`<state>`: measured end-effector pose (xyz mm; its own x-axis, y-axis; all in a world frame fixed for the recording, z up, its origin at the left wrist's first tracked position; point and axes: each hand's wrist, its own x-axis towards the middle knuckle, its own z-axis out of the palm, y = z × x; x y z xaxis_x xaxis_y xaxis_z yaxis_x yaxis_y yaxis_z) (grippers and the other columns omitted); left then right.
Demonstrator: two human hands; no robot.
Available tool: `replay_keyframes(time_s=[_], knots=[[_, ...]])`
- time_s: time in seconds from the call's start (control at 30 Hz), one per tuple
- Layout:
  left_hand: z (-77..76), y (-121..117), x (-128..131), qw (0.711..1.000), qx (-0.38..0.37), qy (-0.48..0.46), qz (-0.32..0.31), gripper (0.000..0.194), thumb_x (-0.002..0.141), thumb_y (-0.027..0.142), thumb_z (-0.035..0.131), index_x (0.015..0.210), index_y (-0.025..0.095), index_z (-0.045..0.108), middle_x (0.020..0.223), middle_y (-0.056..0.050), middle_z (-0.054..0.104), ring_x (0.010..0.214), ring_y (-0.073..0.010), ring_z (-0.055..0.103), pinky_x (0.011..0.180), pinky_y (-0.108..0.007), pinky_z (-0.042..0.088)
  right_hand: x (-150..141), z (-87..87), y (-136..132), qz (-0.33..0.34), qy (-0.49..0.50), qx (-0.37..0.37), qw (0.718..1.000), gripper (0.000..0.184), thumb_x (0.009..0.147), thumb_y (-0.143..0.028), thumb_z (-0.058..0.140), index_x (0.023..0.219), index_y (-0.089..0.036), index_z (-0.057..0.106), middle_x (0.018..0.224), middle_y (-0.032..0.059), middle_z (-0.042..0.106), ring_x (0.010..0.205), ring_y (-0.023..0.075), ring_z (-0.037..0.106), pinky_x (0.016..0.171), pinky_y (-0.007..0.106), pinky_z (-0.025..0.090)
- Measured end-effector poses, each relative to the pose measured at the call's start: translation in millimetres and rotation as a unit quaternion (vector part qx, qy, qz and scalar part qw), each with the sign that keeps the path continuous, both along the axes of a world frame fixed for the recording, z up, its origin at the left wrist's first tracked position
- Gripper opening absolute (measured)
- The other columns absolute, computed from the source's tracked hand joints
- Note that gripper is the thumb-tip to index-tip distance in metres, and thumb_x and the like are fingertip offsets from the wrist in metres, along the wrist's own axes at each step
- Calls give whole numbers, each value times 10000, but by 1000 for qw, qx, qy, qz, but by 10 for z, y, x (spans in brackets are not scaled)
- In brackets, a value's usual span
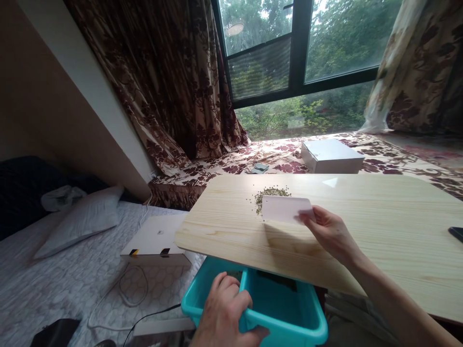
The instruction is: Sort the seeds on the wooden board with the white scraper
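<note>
My right hand pinches the right end of a pale rectangular card, held on edge over the wooden tabletop. Just behind the card lies a loose pile of small greenish beans or seeds, partly hidden by it. Below the table's front edge, my left hand grips the near rim and divider of a turquoise two-compartment bin. The far part of the bin sits under the tabletop. Some dark material shows inside its right compartment, too shaded to name.
On the window ledge stand a white box and a small folded grey cloth. A flat white box and a pillow rest on the bed at left, near cables. A dark phone-like object lies at the table's right edge.
</note>
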<state>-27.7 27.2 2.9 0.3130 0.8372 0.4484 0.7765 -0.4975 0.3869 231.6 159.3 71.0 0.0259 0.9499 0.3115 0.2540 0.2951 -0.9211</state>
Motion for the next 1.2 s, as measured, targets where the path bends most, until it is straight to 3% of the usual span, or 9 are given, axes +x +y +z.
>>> replay_keyframes(time_s=[0.13, 0.37, 0.6, 0.73, 0.83, 0.97, 1.2], knots=[[170, -20, 12, 999, -33, 25, -23, 447, 503, 282, 896, 707, 203, 506, 716, 32, 545, 819, -218, 562, 931, -515, 401, -7, -2, 16, 0, -24, -7, 1000, 238, 741, -442, 656, 757, -207, 688, 782, 58, 765, 745, 231, 696, 675, 325, 544], [354, -60, 69, 996, -85, 26, 4, 430, 506, 234, 917, 719, 191, 546, 760, 13, 565, 863, -226, 554, 973, -525, 366, 67, -100, 15, 44, -13, -26, 999, 316, 711, -514, 698, 807, -213, 706, 836, 66, 774, 807, 251, 712, 724, 341, 559], [408, -69, 88, 995, -96, 31, 7, 421, 513, 235, 919, 717, 192, 554, 772, 5, 578, 863, -227, 567, 974, -517, 366, 132, 96, -116, 60, 18, -89, 994, 404, 555, -607, 778, 730, -245, 738, 753, 48, 771, 766, 261, 720, 725, 347, 578], [390, -51, 113, 995, -95, 38, 13, 428, 518, 294, 919, 713, 195, 550, 788, 8, 579, 864, -222, 552, 970, -495, 355, 139, 79, -102, 48, 37, -88, 994, 370, 588, -565, 783, 775, -247, 750, 836, 51, 782, 777, 254, 721, 761, 368, 578], [423, 6, 108, 993, -101, 55, 10, 431, 536, 345, 907, 686, 197, 532, 765, 18, 559, 840, -206, 529, 898, -415, 387, 130, 45, -88, 44, 38, -96, 994, 369, 599, -544, 785, 798, -236, 746, 868, 57, 782, 792, 252, 720, 786, 377, 572], [522, 107, 62, 987, -116, 105, -27, 449, 542, 398, 897, 654, 197, 510, 717, 33, 517, 800, -186, 505, 801, -338, 393, 110, 49, -93, 41, 30, -99, 994, 353, 591, -544, 784, 765, -242, 734, 803, 46, 775, 801, 250, 718, 791, 369, 566], [577, 215, -14, 975, -133, 160, -83, 442, 596, 504, 849, 676, 211, 527, 656, 58, 447, 786, -168, 489, 840, -323, 379, 82, 68, -88, 20, 24, -107, 994, 376, 560, -545, 786, 759, -230, 736, 823, 62, 777, 808, 269, 716, 800, 388, 563]])
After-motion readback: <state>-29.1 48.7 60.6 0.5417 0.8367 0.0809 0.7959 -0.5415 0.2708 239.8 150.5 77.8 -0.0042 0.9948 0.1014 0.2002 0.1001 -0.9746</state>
